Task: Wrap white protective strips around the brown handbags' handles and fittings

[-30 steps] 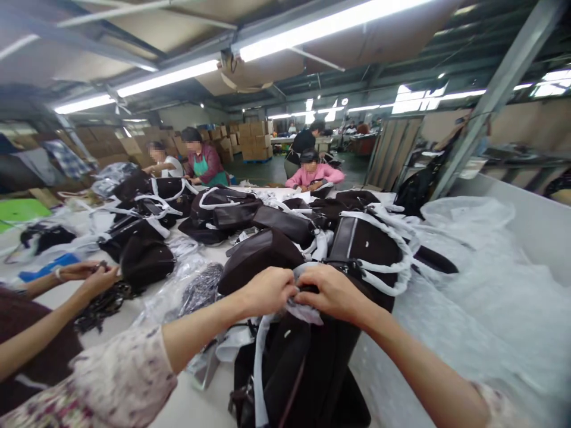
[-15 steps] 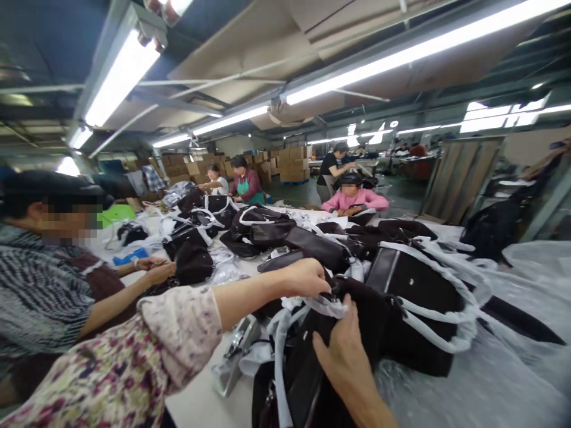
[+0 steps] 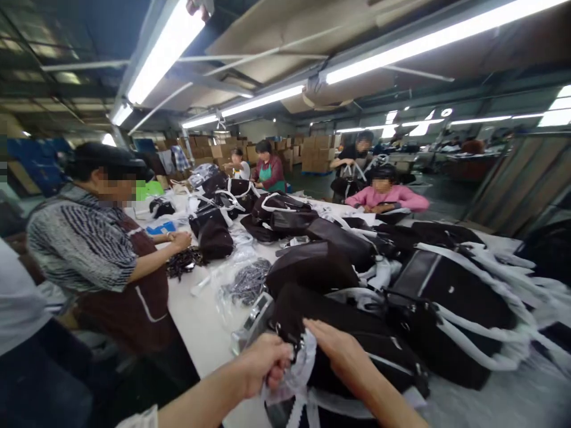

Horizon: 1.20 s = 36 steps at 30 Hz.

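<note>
A black bag [image 3: 339,315] with white-wrapped handles lies on the table right in front of me. My left hand [image 3: 266,364] is closed at the bag's left end, its fingers pinched by a metal fitting and the white wrapping [image 3: 304,359]; what exactly sits between the fingertips is too small to tell. On the other side of that wrapping, my right hand [image 3: 341,351] rests with extended fingers against the black fabric. Beside it on the right lies another black bag [image 3: 450,291] with white-wrapped handles.
Behind are piled black bags [image 3: 312,261]. A clear plastic bag of dark pieces [image 3: 250,282] and a metallic object [image 3: 252,318] lie on the white table [image 3: 200,333]. A co-worker in an apron [image 3: 129,297] stands left; others work farther back.
The view has swung left. Both hands have come lower and nearer, and the bag in front of me now lies differently, its end turned toward my left hand. My right hand's fingers have straightened.
</note>
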Motion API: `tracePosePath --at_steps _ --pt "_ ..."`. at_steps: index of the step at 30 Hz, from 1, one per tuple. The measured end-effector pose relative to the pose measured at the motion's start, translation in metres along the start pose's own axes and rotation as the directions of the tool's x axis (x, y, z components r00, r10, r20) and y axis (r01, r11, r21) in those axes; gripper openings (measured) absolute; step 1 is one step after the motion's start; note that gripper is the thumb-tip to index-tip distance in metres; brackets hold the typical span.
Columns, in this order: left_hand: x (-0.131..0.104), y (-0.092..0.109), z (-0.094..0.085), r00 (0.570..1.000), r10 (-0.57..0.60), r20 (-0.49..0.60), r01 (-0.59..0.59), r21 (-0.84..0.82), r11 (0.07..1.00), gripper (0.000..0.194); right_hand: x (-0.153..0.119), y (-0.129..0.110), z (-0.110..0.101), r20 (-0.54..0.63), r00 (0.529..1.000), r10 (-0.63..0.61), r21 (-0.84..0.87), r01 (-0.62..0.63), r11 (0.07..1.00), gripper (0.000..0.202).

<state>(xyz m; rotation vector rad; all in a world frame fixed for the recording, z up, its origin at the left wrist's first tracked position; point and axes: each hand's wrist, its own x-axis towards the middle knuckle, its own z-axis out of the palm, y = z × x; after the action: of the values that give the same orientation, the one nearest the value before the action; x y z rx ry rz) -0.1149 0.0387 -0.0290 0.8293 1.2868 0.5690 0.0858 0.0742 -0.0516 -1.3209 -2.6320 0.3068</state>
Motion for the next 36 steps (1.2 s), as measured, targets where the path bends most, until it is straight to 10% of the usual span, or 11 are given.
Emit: tracePosePath --at_steps 3,6,13,20,29,36 --pt "0.017 -0.062 -0.013 0.995 -0.1 0.006 0.1 -0.027 0.995 0.031 -0.006 -0.01 0.047 0.17 0.984 -0.046 0.03 0.041 0.999 0.089" --pt "0.022 -0.084 -0.031 0.985 -0.161 0.058 0.165 -0.07 0.984 0.018 -0.01 -0.026 0.04 0.237 0.968 -0.085 0.165 0.046 0.985 0.089" --pt "0.046 -0.088 -0.068 0.876 -0.314 0.367 0.386 -0.139 0.912 0.021 -0.003 -0.085 0.014 -0.024 0.97 -0.24 0.35 0.233 0.907 0.015" --pt "0.063 -0.107 -0.074 0.797 -0.298 0.525 0.462 -0.213 0.861 0.019 -0.001 -0.085 0.066 -0.008 0.995 -0.098 0.197 0.098 0.975 0.026" --pt "0.068 -0.12 -0.078 0.76 -0.294 0.58 0.526 -0.282 0.803 0.017 0.001 -0.076 0.086 -0.271 0.91 -0.313 0.03 0.333 0.943 0.023" --pt "0.066 -0.114 -0.078 0.814 -0.297 0.5 0.474 -0.275 0.836 0.023 0.008 -0.074 0.086 -0.299 0.894 -0.333 0.05 0.363 0.93 0.043"
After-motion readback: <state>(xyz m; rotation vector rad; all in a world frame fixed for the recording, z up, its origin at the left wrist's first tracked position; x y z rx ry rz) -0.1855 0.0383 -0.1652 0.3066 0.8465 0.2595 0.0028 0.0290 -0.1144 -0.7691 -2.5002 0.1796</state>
